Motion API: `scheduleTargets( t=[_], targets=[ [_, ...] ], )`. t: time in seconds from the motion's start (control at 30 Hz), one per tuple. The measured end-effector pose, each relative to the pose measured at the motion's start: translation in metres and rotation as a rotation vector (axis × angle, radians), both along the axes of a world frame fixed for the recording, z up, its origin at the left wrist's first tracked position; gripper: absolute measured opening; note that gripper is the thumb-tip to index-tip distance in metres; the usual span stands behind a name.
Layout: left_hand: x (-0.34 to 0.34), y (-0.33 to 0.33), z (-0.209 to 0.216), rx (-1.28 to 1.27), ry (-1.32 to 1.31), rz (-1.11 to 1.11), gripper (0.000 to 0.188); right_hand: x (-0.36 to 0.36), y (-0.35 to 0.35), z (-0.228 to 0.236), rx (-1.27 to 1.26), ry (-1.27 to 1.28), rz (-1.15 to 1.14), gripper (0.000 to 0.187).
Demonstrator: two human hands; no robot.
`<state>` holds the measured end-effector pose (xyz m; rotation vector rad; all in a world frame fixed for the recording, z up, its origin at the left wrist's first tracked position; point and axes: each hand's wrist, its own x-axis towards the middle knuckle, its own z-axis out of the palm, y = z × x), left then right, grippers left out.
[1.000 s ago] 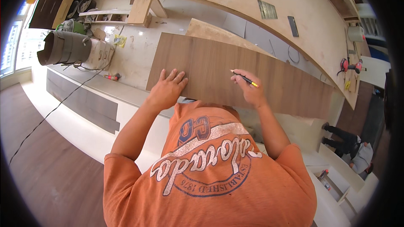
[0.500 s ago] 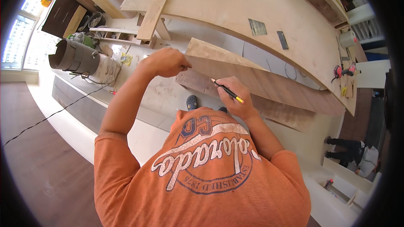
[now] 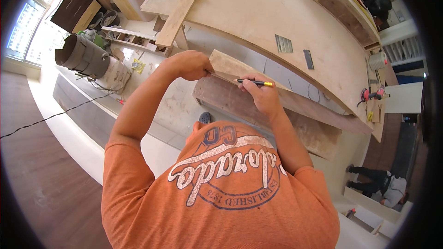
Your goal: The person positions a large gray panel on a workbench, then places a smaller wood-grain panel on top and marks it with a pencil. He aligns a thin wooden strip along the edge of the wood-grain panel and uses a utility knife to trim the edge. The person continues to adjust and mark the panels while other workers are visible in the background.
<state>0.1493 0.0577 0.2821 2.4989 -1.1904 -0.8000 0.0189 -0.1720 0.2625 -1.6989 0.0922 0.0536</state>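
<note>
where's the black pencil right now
In the head view, the black pencil is in the right hand, a little above and right of the picture's middle, to the right of the left hand.

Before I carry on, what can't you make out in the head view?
In the head view:
Left hand: its fingertips' exact hold on the wood panel, hidden by the hand itself.
Pencil in the right hand: whether its tip touches the panel, too small.
Other foot, beyond the one dark shoe: hidden by the orange shirt.
Large tabletop: far part cut off by the upper edge.
</note>
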Motion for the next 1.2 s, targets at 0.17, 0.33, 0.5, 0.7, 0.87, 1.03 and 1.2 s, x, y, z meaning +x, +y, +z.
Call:
scheduleTargets(
  t=[0.17, 0.33, 0.5, 0.7, 0.87, 1.03, 1.2],
  targets=[
    [-0.007, 0.001, 0.003, -0.017, -0.031, -0.013, 0.023, 0.016, -0.008, -0.004, 0.27, 0.248, 0.063, 0.022],
    [-0.014, 0.003, -0.001, -0.014, -0.032, 0.017, 0.022, 0.019, -0.008, -0.001, 0.244, 0.342, 0.112, 0.018],
    [-0.023, 0.007, -0.01, -0.053, -0.092, -0.018, 0.022, 0.015, -0.01, -0.005, 0.276, 0.4, 0.16, 0.018],
    [-0.048, 0.01, -0.015, 0.05, -0.069, 0.024, 0.024, 0.002, -0.007, -0.017, 0.286, 0.489, 0.191, 0.021],
    [-0.074, 0.022, -0.042, -0.001, -0.076, 0.057, 0.025, -0.011, -0.001, -0.037, 0.289, 0.556, 0.257, 0.021],
    [-0.086, 0.019, -0.042, 0.014, -0.057, 0.059, 0.026, -0.017, 0.007, -0.047, 0.239, 0.576, 0.222, 0.02],
    [-0.096, 0.021, -0.048, -0.025, -0.136, 0.04, 0.028, -0.023, 0.003, -0.059, 0.246, 0.587, 0.264, 0.019]
  ],
)
